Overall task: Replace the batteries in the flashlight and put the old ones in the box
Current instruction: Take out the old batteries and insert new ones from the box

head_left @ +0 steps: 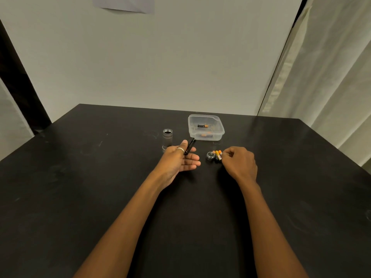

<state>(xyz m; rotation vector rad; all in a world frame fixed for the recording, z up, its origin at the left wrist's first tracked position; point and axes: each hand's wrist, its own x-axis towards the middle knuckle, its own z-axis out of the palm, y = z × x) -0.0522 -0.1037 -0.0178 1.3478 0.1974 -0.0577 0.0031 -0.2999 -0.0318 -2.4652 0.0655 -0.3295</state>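
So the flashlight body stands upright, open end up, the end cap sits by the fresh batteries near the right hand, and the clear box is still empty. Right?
Not quite. The head view shows the clear box already holds batteries; it is not empty. The rest stands: the flashlight body is upright with its open end up, and the end cap lies beside the fresh batteries by the right hand.

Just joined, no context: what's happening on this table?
A person is mid battery swap. The left hand holds a slim black battery holder; the right hand pinches at a cluster of orange-tipped batteries lying beside a small round metal cap. The open silver flashlight body stands upright on the black table. The clear plastic box already holds at least two batteries.
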